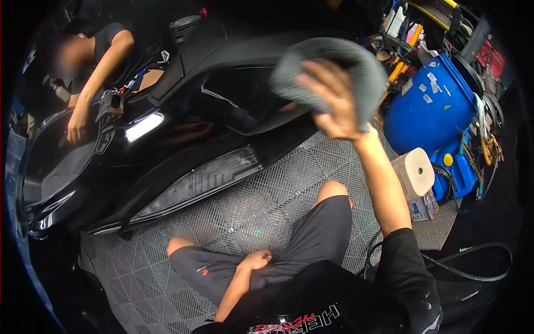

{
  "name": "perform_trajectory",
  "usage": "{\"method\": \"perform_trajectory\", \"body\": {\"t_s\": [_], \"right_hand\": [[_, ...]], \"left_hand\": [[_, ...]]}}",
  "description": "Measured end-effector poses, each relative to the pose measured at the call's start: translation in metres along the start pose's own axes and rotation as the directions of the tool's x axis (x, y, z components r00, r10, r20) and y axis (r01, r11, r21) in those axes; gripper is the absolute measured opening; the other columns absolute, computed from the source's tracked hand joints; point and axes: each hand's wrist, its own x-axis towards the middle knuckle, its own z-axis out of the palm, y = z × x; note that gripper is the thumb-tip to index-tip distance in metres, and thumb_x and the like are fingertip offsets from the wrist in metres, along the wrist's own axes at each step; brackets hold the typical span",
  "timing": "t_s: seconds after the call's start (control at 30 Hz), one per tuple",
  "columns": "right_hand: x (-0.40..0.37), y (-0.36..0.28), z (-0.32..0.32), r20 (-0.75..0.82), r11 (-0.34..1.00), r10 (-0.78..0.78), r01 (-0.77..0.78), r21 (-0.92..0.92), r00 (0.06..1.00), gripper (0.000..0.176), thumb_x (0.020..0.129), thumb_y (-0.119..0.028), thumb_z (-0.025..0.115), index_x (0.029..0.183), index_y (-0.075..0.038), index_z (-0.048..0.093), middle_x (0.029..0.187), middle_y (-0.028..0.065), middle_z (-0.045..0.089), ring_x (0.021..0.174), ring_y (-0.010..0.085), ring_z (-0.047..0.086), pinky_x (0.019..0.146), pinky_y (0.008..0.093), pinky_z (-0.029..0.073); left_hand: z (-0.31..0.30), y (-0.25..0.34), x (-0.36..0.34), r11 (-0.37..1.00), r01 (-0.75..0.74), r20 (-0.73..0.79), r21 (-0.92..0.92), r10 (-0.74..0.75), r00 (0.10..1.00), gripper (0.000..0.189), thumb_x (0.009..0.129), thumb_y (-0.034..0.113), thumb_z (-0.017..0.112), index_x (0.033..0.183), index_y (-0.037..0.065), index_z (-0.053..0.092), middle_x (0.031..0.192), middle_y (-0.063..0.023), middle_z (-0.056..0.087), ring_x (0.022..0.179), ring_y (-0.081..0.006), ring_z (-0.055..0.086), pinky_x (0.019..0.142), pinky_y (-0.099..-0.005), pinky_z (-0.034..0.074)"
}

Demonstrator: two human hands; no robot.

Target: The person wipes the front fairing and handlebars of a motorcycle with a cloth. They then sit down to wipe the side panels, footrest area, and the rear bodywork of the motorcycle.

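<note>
My right hand point(329, 99) is raised, blurred by motion, its fingers pressed against a grey cloth point(367, 72) that spreads out around the palm. The cloth overlaps the rear side of a glossy black motor scooter point(183, 136). A ribbed footboard point(200, 181) runs along the scooter's lower side, facing me. Down in my lap, my left hand point(256, 260) rests with its fingers curled in on the dark shorts point(317, 234), away from the scooter.
Across the scooter, another person's hand point(77, 127) reaches down to its front panel. A blue barrel point(428, 106) stands at right, beside a beige stool point(414, 171), a blue jug point(461, 172) and crowded tools. A black hose point(478, 275) loops near my right elbow. Grey grid tiles point(150, 278) cover the floor.
</note>
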Motion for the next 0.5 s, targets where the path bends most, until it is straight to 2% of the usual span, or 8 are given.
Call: {"method": "perform_trajectory", "body": {"t_s": [0.13,0.17,0.23,0.33,0.37,0.4,0.47,0.5], "right_hand": [[-0.005,-0.027,0.020,-0.040,0.940,0.072,-0.081,-0.331,0.997,0.068,0.080,-0.039,0.059,0.145,-0.021,0.061,0.154,0.0032,0.054,0.138,0.0351,0.051,0.098,0.0472,0.048],[0.006,-0.040,0.029,-0.015,0.942,0.052,-0.054,-0.332,0.999,0.068,0.077,-0.037,0.063,0.144,-0.023,0.062,0.156,-0.0005,0.053,0.138,0.0316,0.052,0.092,0.0446,0.051],[0.034,-0.074,0.047,0.190,0.965,0.215,-0.178,-0.193,0.958,0.065,0.077,-0.025,0.065,0.142,-0.015,0.062,0.154,0.0067,0.054,0.134,0.0312,0.058,0.088,0.0404,0.058],[0.051,-0.092,0.094,0.187,0.774,-0.192,0.266,-0.574,0.963,0.038,0.089,-0.017,0.056,0.119,0.002,0.070,0.133,0.0228,0.065,0.121,0.0342,0.065,0.094,0.0456,0.057],[0.065,-0.096,0.110,0.123,0.900,-0.178,0.212,-0.382,0.976,0.038,0.090,-0.022,0.057,0.114,0.003,0.072,0.123,0.0241,0.070,0.111,0.0353,0.069,0.094,0.0488,0.057],[0.093,-0.101,0.118,0.530,0.997,0.066,-0.077,-0.002,0.845,0.038,0.087,-0.022,0.057,0.114,0.001,0.073,0.122,0.0216,0.071,0.118,0.0350,0.065,0.105,0.0517,0.050],[0.096,-0.102,0.124,0.371,0.931,-0.122,0.236,-0.280,0.921,0.033,0.087,-0.018,0.059,0.114,-0.003,0.071,0.121,0.0190,0.071,0.116,0.0341,0.067,0.105,0.0487,0.051],[0.088,-0.096,0.117,0.175,0.994,-0.061,0.075,-0.077,0.983,0.035,0.087,-0.018,0.059,0.117,-0.005,0.071,0.121,0.0183,0.071,0.117,0.0330,0.066,0.106,0.0464,0.051]], "left_hand": [[0.001,-0.010,-0.004,1.000,0.003,0.001,-0.003,-0.003,1.000,0.045,0.102,0.039,0.055,0.138,0.012,0.062,0.141,-0.0156,0.063,0.133,-0.0330,0.057,0.112,-0.0421,0.043],[-0.001,-0.006,-0.008,0.999,0.028,0.009,-0.021,-0.028,1.000,0.045,0.103,0.039,0.055,0.137,0.012,0.062,0.142,-0.0157,0.063,0.134,-0.0331,0.057,0.112,-0.0421,0.043],[-0.001,-0.003,-0.008,1.000,0.012,-0.003,-0.016,-0.012,1.000,0.044,0.103,0.039,0.054,0.137,0.012,0.063,0.140,-0.0161,0.063,0.133,-0.0332,0.057,0.112,-0.0419,0.044],[-0.005,0.007,-0.010,0.999,0.036,0.011,-0.007,-0.036,0.999,0.045,0.103,0.039,0.054,0.138,0.012,0.062,0.139,-0.0163,0.064,0.132,-0.0328,0.059,0.111,-0.0415,0.045],[-0.005,0.009,-0.008,0.999,0.045,0.018,-0.004,-0.045,0.999,0.045,0.103,0.039,0.055,0.138,0.012,0.062,0.139,-0.0164,0.065,0.131,-0.0325,0.059,0.111,-0.0412,0.045],[-0.001,0.006,-0.004,0.999,0.053,0.023,-0.005,-0.053,0.998,0.045,0.103,0.038,0.055,0.139,0.012,0.062,0.139,-0.0165,0.065,0.131,-0.0322,0.060,0.111,-0.0410,0.045],[0.000,0.012,0.000,0.998,0.069,0.030,-0.012,-0.069,0.997,0.045,0.103,0.038,0.055,0.139,0.012,0.062,0.138,-0.0166,0.065,0.130,-0.0318,0.061,0.111,-0.0403,0.045],[-0.002,0.018,-0.001,0.997,0.078,0.032,-0.016,-0.078,0.996,0.045,0.103,0.037,0.055,0.140,0.011,0.061,0.138,-0.0167,0.065,0.129,-0.0317,0.061,0.111,-0.0400,0.045]]}}
